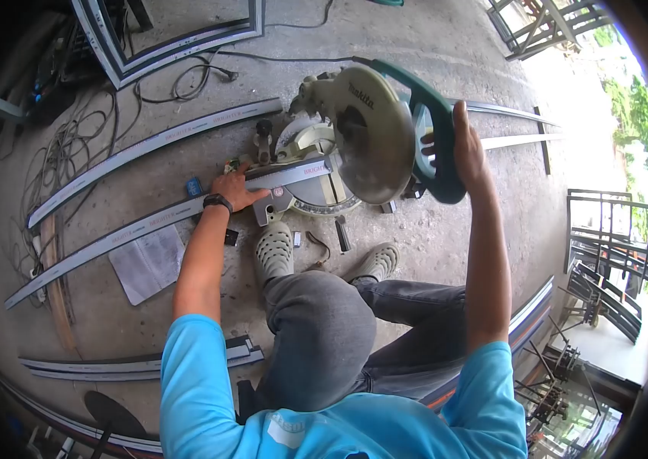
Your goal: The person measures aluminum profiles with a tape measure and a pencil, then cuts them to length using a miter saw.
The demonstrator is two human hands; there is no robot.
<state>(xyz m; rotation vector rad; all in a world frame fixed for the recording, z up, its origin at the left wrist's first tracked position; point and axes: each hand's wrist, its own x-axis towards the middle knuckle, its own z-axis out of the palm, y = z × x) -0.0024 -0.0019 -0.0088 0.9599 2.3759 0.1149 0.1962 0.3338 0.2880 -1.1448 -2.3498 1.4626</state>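
Note:
My right hand [471, 149] is closed round the green handle of a Makita mitre saw [374, 134], whose head is raised, with its round guard over the blade. On the saw's base lies a long pale aluminium profile [297, 175], its end resting near the slot of the round turntable [316, 190]. Gripping the profile at the left side of the base is my left hand [237, 189], thumb pointing toward the blade and a dark band on the wrist. The undersides of the fingers are hidden.
Another profile [156, 144] lies beyond, roughly parallel. A paper sheet [148, 262], a blue tape measure [194, 187] and a dark tool [341, 234] are on the concrete floor. Cables [71, 164] coil at left. A metal frame [186, 47] stands at the back; more profiles [140, 366] lie nearby.

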